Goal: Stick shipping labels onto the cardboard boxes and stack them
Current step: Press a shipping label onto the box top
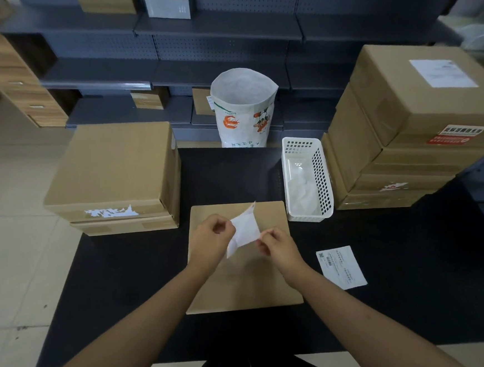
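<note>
A flat cardboard box [240,285] lies on the black table straight in front of me. Above it both hands hold a white shipping label [246,230] that bends in the air. My left hand [210,239] pinches its left edge and my right hand [277,245] pinches its lower right corner. Another printed label [341,266] lies flat on the table to the right of the box. A stack of two boxes [113,176] stands at the left. A taller stack of several boxes [404,130] stands at the right, its top box bearing a white label [443,73].
A white plastic basket [307,181] with crumpled backing paper sits between the middle box and the right stack. A white woven sack [243,108] stands open behind the table. Grey shelving [166,44] runs along the back and wooden drawers [15,82] stand at the far left.
</note>
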Tool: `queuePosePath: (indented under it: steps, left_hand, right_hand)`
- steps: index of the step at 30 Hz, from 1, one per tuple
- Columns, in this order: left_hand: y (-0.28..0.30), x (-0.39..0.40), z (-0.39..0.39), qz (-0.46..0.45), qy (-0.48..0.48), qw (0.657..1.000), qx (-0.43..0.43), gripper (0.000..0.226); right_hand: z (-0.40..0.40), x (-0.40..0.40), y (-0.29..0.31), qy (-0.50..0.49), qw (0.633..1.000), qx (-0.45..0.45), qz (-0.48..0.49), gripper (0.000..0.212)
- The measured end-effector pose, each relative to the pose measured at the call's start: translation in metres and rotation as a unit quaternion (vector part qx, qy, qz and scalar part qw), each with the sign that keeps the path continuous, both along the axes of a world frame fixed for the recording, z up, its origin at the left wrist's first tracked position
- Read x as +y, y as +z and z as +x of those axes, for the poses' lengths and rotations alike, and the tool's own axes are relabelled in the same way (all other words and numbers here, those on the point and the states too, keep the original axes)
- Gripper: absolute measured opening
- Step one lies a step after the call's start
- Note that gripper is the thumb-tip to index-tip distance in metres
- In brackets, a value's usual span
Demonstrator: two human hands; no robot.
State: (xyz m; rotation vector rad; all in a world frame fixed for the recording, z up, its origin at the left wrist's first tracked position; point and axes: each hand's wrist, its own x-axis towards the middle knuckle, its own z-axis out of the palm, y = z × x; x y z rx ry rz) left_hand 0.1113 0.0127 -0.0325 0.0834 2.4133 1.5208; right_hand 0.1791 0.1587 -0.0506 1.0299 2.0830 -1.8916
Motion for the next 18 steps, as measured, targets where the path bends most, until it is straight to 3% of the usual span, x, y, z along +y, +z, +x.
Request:
queuePosePath:
  steps: [5, 10, 13, 15, 18]
  left_hand:
    - [0.012, 0.005, -0.011, 0.054, 0.113, 0.992, -0.035, 0.01]
    - [0.027, -0.003, -0.031, 0.147, 0.216, 0.965, -0.013, 0.014]
    - [0.035, -0.009, -0.047, 0.176, 0.274, 0.945, -0.021, 0.017]
    - [0.034, -0.011, -0.053, 0.174, 0.281, 0.943, -0.028, 0.02]
    - [0.025, -0.011, -0.053, 0.162, 0.265, 0.95, -0.022, 0.021]
  right_hand:
    - [0.0, 0.013, -0.007, -0.197, 0.949, -0.069, -0.236, 0.016]
    - [0.007, 0.029, -0.021, -0.316, 0.906, -0.059, -0.276, 0.016]
    - [0.009, 0.036, -0.027, -0.296, 0.937, -0.078, -0.168, 0.018]
    - [0.008, 0.037, -0.028, -0.228, 0.971, -0.072, -0.005, 0.017]
    - [0.002, 0.042, -0.017, -0.146, 0.969, -0.015, 0.196, 0.013]
